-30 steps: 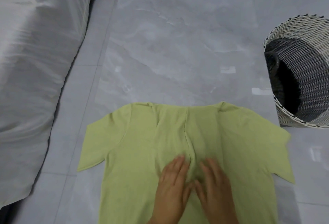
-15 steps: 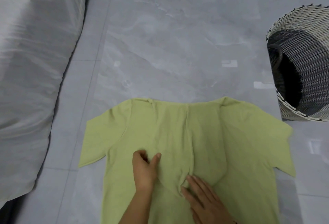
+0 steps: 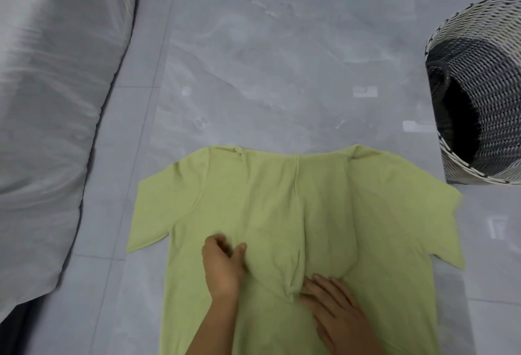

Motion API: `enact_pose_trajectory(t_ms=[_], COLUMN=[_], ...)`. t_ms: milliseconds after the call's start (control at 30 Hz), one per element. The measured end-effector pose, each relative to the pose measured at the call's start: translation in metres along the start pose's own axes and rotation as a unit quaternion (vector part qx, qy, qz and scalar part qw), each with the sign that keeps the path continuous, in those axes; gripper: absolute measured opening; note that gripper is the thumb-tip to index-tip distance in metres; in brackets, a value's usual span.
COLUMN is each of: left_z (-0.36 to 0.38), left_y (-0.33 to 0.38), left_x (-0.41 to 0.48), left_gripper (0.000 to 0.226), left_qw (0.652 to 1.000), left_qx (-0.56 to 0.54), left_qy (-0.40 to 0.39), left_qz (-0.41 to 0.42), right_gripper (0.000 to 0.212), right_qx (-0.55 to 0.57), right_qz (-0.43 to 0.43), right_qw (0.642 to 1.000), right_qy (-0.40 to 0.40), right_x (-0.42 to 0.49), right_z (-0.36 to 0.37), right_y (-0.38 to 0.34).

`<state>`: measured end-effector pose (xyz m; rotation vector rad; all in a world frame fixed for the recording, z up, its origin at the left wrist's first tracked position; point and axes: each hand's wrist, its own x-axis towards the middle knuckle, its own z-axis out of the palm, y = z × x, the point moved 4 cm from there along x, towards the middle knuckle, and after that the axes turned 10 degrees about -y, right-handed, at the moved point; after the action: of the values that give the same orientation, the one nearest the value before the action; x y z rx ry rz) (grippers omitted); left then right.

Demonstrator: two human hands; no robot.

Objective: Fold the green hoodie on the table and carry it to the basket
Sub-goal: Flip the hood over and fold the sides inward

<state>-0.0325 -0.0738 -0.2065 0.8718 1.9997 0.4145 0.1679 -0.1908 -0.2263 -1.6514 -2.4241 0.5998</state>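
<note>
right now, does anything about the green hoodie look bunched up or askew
Yes. The green hoodie lies mostly flat, but the hood, laid down over its body, is puckered into a raised crease at its tip, between the left hand and the right hand. Nothing else stands out.

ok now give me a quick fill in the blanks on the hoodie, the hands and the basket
1. The hoodie spread on the table is ____ in colour.
2. The right hand lies ____ on the hoodie, fingers straight.
3. The left hand grips the cloth with its fingers ____.
4. The woven basket sits to the hoodie's ____.
Missing words: green; flat; curled; right.
</note>
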Motion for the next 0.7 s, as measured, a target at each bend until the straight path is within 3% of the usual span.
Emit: enact_pose_trajectory(t_ms=[67, 100, 200, 233, 267, 333, 500, 700], left_z=[-0.004, 0.000, 0.034, 0.046, 0.054, 0.058, 0.021, 0.012], left_y=[-0.006, -0.006, -0.006, -0.008, -0.009, -0.009, -0.011, -0.029], left_x=[-0.011, -0.021, -0.056, -0.063, -0.069, -0.069, -0.042, -0.016], left_gripper=[0.023, 0.020, 0.026, 0.027, 0.028, 0.028, 0.032, 0.014], left_qw=[0.999, 0.997, 0.988, 0.984, 0.983, 0.989, 0.996, 0.966], left_qx=[0.001, 0.000, 0.029, 0.050, 0.068, 0.047, -0.064, -0.225], left_qy=[0.024, 0.008, -0.124, -0.154, -0.165, -0.141, 0.055, 0.002], left_qz=[0.033, 0.071, 0.093, 0.071, 0.052, 0.029, -0.030, -0.124], right_gripper=[0.032, 0.034, 0.035, 0.036, 0.034, 0.024, 0.019, 0.021], right_qx=[0.105, 0.188, 0.410, 0.437, 0.441, 0.433, 0.440, 0.445], right_qz=[0.086, 0.171, 0.423, 0.479, 0.512, 0.517, 0.514, 0.508], right_qw=[0.990, 0.964, 0.796, 0.750, 0.728, 0.734, 0.734, 0.736], right_qy=[0.041, 0.076, 0.141, 0.130, 0.114, 0.082, 0.058, 0.042], right_x=[0.003, 0.004, 0.008, 0.010, 0.011, 0.014, 0.009, -0.002], right_z=[-0.011, -0.020, -0.033, -0.033, -0.033, -0.033, -0.030, -0.029], right_y=[0.009, 0.017, 0.037, 0.042, 0.047, 0.053, 0.056, 0.065])
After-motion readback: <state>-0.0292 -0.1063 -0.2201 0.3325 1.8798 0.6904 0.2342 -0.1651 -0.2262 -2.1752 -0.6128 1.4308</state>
